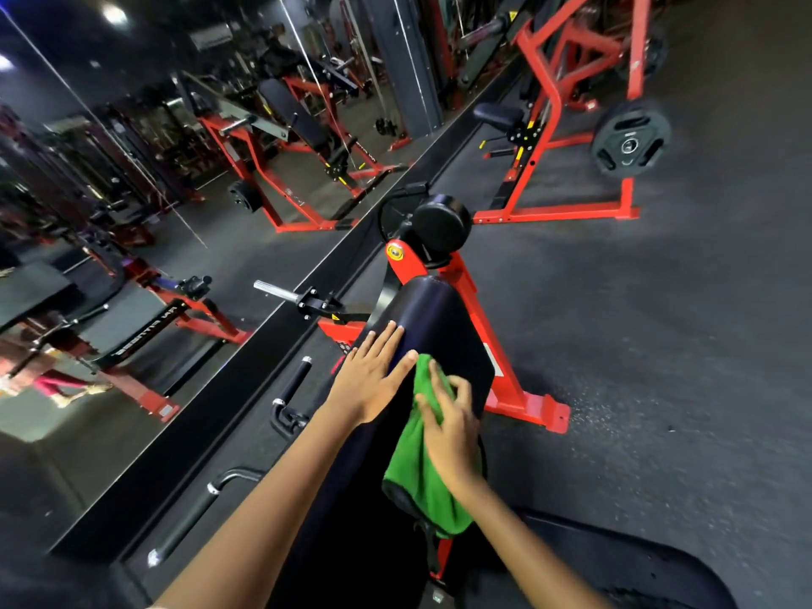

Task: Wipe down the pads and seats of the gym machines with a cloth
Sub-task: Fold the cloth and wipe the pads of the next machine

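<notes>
A long black pad (444, 331) on a red-framed gym machine runs from the bottom centre up to the middle of the view. My left hand (373, 375) lies flat on the pad's left side, fingers spread, holding nothing. My right hand (452, 428) presses a green cloth (417, 476) against the pad's right side, just right of the left hand. The cloth hangs down over the pad's edge below that hand. A round black roller pad (441, 224) sits at the machine's far end.
A mirror wall (132, 213) runs along the left, with a black sill below it. Black handles (290, 389) and a chrome weight peg (277, 292) stick out on the left. Another red machine with a weight plate (630, 142) stands at the back right. Dark rubber floor (659, 345) spreads to the right.
</notes>
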Available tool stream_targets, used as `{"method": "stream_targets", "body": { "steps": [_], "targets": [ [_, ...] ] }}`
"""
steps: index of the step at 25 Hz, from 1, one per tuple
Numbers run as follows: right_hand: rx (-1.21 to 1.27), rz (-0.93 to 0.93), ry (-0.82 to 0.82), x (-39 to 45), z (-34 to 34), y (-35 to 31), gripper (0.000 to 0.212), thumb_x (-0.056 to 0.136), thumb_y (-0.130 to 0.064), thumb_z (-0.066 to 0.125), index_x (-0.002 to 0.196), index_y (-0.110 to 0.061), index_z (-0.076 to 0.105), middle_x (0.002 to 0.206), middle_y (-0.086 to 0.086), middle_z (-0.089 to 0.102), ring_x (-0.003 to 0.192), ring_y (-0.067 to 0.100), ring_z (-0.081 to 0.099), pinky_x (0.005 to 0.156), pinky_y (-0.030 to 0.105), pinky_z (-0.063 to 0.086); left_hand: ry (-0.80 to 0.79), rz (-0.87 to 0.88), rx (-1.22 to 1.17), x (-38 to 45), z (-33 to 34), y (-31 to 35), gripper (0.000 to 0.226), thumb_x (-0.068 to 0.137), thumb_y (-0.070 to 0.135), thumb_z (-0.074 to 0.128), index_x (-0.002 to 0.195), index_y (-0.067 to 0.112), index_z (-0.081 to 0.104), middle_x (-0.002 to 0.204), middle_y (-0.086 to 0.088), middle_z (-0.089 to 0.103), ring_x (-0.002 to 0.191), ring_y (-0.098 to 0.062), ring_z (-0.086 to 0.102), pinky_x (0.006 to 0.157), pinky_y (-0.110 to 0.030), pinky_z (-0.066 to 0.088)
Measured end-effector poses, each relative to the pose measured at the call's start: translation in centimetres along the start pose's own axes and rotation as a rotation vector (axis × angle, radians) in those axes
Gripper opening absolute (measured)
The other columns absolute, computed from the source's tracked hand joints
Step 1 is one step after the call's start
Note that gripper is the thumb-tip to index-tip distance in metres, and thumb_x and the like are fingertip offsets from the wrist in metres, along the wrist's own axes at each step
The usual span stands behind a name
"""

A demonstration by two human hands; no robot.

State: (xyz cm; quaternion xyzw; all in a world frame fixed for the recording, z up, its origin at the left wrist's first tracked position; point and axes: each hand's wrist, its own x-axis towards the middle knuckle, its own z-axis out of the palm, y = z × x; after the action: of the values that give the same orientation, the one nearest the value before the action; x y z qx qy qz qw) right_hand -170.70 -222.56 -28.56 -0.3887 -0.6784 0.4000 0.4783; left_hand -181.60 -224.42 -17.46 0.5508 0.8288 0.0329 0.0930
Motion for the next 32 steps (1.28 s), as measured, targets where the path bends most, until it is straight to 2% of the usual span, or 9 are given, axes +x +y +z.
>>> {"method": "stream_targets", "body": {
  "steps": [3,7,11,14,17,21,24,27,32],
  "targets": [
    [-0.076,-0.114,-0.022,0.9,-0.6,0.8,0.048,0.086,-0.034,0.052,0.134,-0.029,0.05,0.107,0.005,0.051,0.081,0.024,0.062,0.068,0.034,0.053,-0.012,0.055,-0.12,2.4,-0.6,1.0,0.059,0.1,0.047,0.016,0.149,0.015,0.011,0.158,0.003,0.007,0.145,-0.007,0.002,0.116,-0.02,-0.006],
    [-0.192,0.085,-0.032,8.7,-0.7,0.2,0.05,0.085,-0.018,0.064,0.133,-0.029,0.052,0.111,0.01,0.05,0.086,0.034,0.06,0.07,0.042,0.05,0.038,0.062,-0.299,2.7,-0.9,0.8,0.044,0.105,0.02,0.019,0.148,0.013,0.015,0.151,0.01,0.013,0.139,0.001,0.01,0.104,-0.006,-0.003],
    [-0.256,-0.293,-0.04,4.3,-0.4,0.3,0.051,0.078,-0.023,0.06,0.128,-0.035,0.053,0.11,0.004,0.05,0.076,0.028,0.06,0.063,0.036,0.053,0.08,0.001,-0.697,3.3,-0.5,0.3,0.063,0.092,0.059,0.024,0.145,0.026,0.029,0.15,0.009,0.03,0.137,-0.001,0.024,0.116,-0.021,0.009],
    [-0.279,-0.373,0.01,6.0,-0.8,0.7,0.048,0.077,-0.023,0.059,0.124,-0.032,0.058,0.104,0.004,0.054,0.071,0.026,0.06,0.059,0.033,0.051,0.141,-0.068,-0.89,4.6,-0.7,0.2,0.077,0.072,0.074,0.027,0.136,0.033,0.039,0.135,0.007,0.05,0.132,-0.008,0.039,0.115,-0.031,0.021],
    [-0.322,-0.254,0.079,10.1,-0.3,0.4,0.043,0.078,-0.018,0.062,0.12,-0.028,0.063,0.097,0.009,0.057,0.068,0.03,0.061,0.055,0.036,0.049,0.211,0.035,-0.461,5.5,-0.8,0.0,0.07,0.084,0.06,0.021,0.141,0.023,0.04,0.14,-0.003,0.049,0.132,-0.02,0.04,0.112,-0.03,0.023],
    [-0.309,0.138,-0.048,14.5,-0.5,0.0,0.046,0.093,-0.024,0.054,0.136,-0.033,0.046,0.116,0.009,0.048,0.095,0.033,0.059,0.078,0.041,0.045,0.288,0.127,0.001,5.7,-0.6,0.9,0.08,0.084,0.061,0.008,0.143,0.015,0.038,0.141,-0.006,0.047,0.123,-0.026,0.044,0.103,-0.03,0.026],
    [-0.255,0.091,-0.032,13.1,-0.6,0.1,0.048,0.092,-0.023,0.055,0.138,-0.031,0.044,0.116,0.01,0.048,0.096,0.034,0.058,0.081,0.041,0.045,0.254,0.187,0.042,6.2,0.0,0.6,0.09,0.08,0.072,0.003,0.147,0.018,0.027,0.148,-0.005,0.039,0.131,-0.026,0.039,0.107,-0.038,0.029],
    [-0.096,-0.003,-0.005,7.1,-0.1,2.1,0.049,0.09,-0.019,0.059,0.137,-0.027,0.047,0.108,0.008,0.05,0.092,0.026,0.058,0.08,0.037,0.048,0.108,0.178,0.083,7.0,0.3,0.6,0.084,0.082,0.074,0.009,0.15,0.025,0.015,0.157,0.004,0.015,0.145,-0.017,0.011,0.116,-0.039,0.015],
    [-0.117,0.384,0.006,11.7,0.4,3.7,0.046,0.095,-0.026,0.052,0.14,-0.027,0.043,0.113,0.012,0.048,0.1,0.031,0.057,0.083,0.038,0.045,0.07,0.097,0.105,7.5,0.8,1.2,0.06,0.1,0.042,0.031,0.151,0.021,0.007,0.159,0.006,0.001,0.146,-0.016,-0.002,0.118,-0.037,0.011]
  ]
}}
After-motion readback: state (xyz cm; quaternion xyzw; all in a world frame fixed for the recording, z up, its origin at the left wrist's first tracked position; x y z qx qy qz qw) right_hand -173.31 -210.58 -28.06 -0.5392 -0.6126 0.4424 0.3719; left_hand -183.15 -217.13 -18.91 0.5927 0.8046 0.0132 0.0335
